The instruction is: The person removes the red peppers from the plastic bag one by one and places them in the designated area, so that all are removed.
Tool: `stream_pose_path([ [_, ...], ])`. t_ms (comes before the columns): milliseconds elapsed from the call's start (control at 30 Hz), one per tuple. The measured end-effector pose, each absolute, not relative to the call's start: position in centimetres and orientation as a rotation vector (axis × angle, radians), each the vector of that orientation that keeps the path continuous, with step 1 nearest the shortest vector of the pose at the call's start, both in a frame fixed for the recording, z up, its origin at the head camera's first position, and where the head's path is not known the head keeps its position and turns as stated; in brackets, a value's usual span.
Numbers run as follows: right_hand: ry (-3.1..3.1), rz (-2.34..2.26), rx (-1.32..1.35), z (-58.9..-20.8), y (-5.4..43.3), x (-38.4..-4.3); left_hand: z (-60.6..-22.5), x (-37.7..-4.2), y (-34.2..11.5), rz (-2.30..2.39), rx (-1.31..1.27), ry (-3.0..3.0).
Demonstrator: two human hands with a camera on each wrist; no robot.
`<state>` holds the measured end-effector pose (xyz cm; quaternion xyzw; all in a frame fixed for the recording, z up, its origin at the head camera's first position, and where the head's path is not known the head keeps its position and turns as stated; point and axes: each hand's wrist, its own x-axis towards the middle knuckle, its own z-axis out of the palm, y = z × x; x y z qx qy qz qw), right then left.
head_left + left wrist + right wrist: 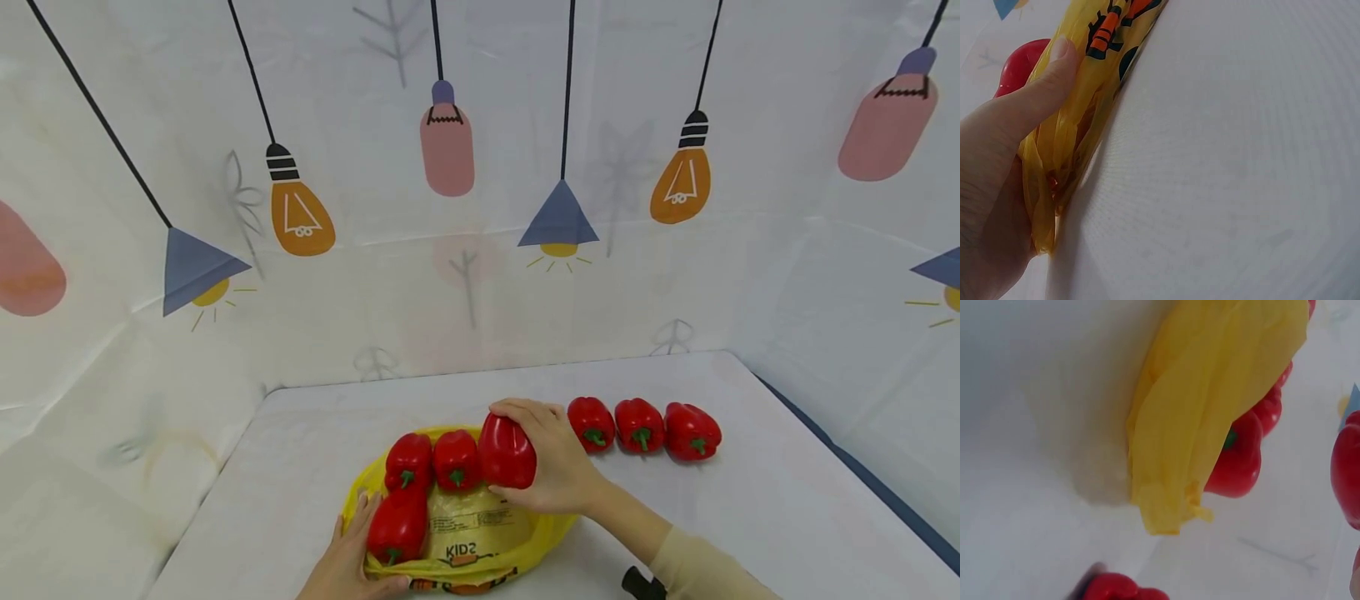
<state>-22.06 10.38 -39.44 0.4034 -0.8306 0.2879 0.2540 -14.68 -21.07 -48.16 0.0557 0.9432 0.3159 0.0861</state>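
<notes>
Sheet with printed lamps (pixel 525 308): hangs behind the far edge of the white table (pixel 247 517).
Left hand (pixel 348 554): near the table's near edge, thumb and fingers closed about the left end of the yellow plastic bag (pixel 551 537).
Bagged bell peppers (pixel 398 525): three, red, along the bag's left and far sides.
Lifted bell pepper (pixel 507 450): at the bag's far right rim, hiding part of that rim.
Right hand (pixel 555 467): curled round the lifted bell pepper, fingers over its top, thumb below.
Bell pepper row (pixel 641 426): three side by side, toward the table's far right corner.
Black object (pixel 643 583): beside the right sleeve (pixel 708 567) at the near edge; identity unclear.
Left wrist only: thumb lying on the bag's printed outer wall, fingers hidden.
Right wrist only: the bag's plain outer wall, gathered at one end, blocking much of the peppers behind.
</notes>
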Motion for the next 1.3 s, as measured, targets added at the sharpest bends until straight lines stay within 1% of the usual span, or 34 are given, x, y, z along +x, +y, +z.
stream_pose_path([
  [767, -2.225, 0.719, 0.995, -39.0, 15.6, -22.2, -48.2, -14.8, -21.2, 0.932, 0.180, 2.811],
  [1300, -2.228, 0.656, 0.919, -38.7, 18.6, -21.5, -48.3, -15.0, -21.3, 0.916, 0.196, 2.815],
])
